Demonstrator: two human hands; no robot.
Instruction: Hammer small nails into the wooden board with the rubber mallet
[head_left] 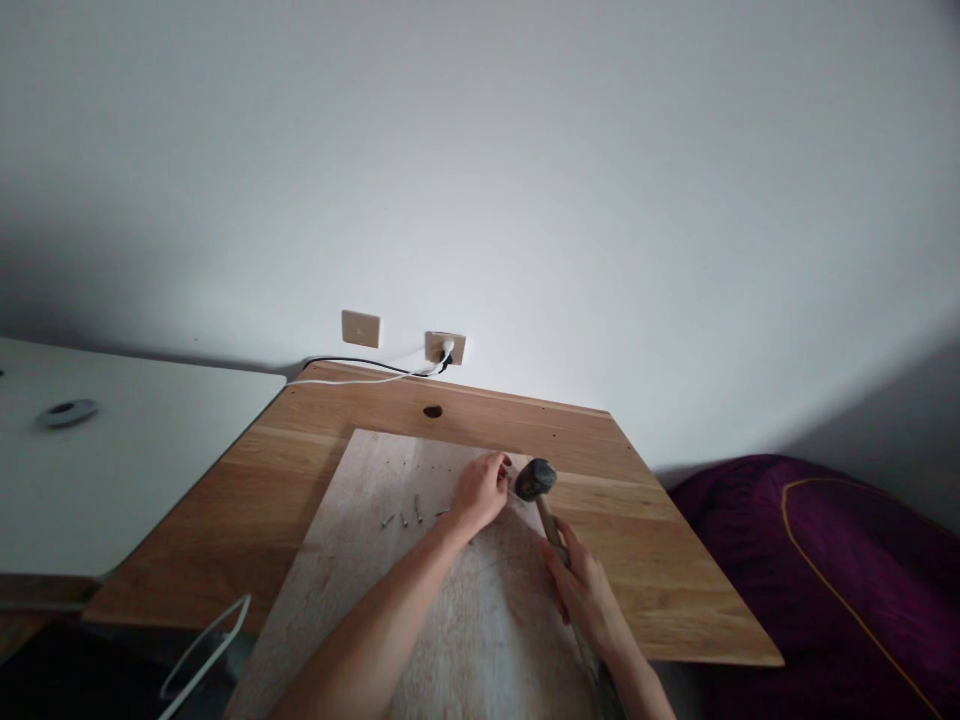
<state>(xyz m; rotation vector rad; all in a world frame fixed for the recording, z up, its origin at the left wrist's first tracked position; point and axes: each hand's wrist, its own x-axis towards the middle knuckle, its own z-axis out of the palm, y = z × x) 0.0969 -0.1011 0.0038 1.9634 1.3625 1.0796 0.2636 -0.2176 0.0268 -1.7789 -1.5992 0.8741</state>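
My right hand grips the wooden handle of a mallet with a dark, blocky head. The head hangs close to the fingertips of my left hand, near the far right corner of a pale wooden board. The left fingers are pinched together; whatever is between them is too small to name. Left of that hand, several metal screws or nails, among them one screw, lie on the board. Farther back, a row of small dark marks runs across the board.
The board lies on a wooden desk with a cable hole. Cables run to a wall socket behind. A white table adjoins at left, and a purple beanbag-like item stands at right.
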